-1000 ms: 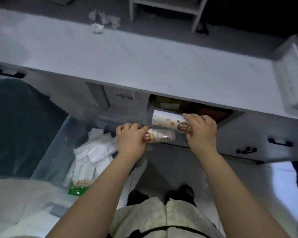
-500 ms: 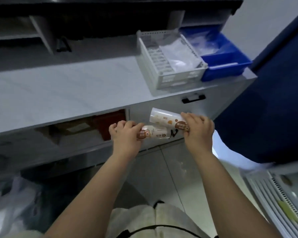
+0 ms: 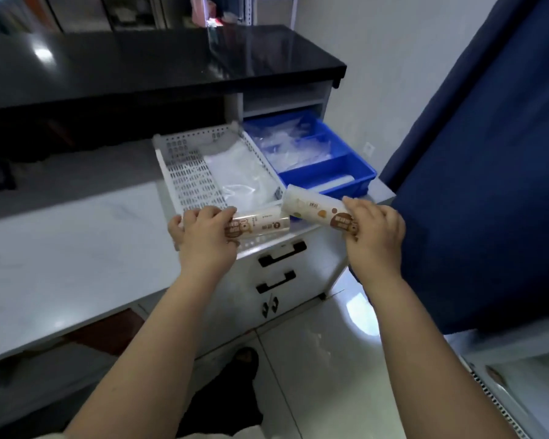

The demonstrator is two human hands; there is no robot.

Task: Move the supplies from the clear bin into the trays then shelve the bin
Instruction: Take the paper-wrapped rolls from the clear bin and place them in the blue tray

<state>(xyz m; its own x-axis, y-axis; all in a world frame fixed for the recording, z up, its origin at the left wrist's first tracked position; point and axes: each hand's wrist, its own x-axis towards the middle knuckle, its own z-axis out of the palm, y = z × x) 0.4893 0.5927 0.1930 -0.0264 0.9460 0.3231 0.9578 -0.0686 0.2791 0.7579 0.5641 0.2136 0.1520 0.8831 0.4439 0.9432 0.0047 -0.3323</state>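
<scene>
Nearest the camera, two bare forearms reach forward over a pale tiled floor [image 3: 301,359]. The left hand [image 3: 205,237] is wrapped around one end of a printed roll [image 3: 260,225], which lies nearly level at the front edge of the white tray [image 3: 184,172]. The right hand [image 3: 374,236] grips the lower end of a second roll [image 3: 314,208], which tilts up and to the left, its free end in front of the near wall of the blue tray [image 3: 355,172]. Both hands are closed on their rolls; neither roll has been let go.

Just beyond, the two trays sit side by side at the right end of the counter [image 3: 61,248]. The white tray already holds a clear bag [image 3: 238,172] along its right side, with bare slotted floor on its left. The blue tray is divided into compartments; the far ones hold clear wrapped packets [image 3: 295,144], and a pale roll-like item lies in the near one, though what it is I cannot tell.

Farther back, a black top [image 3: 159,64] overhangs the counter.

As I judge it, the transfer is under way: some supplies are in the trays and these two rolls are about to go in. The clear bin is out of view, so what remains in it cannot be told, and shelving it is still to do.
</scene>
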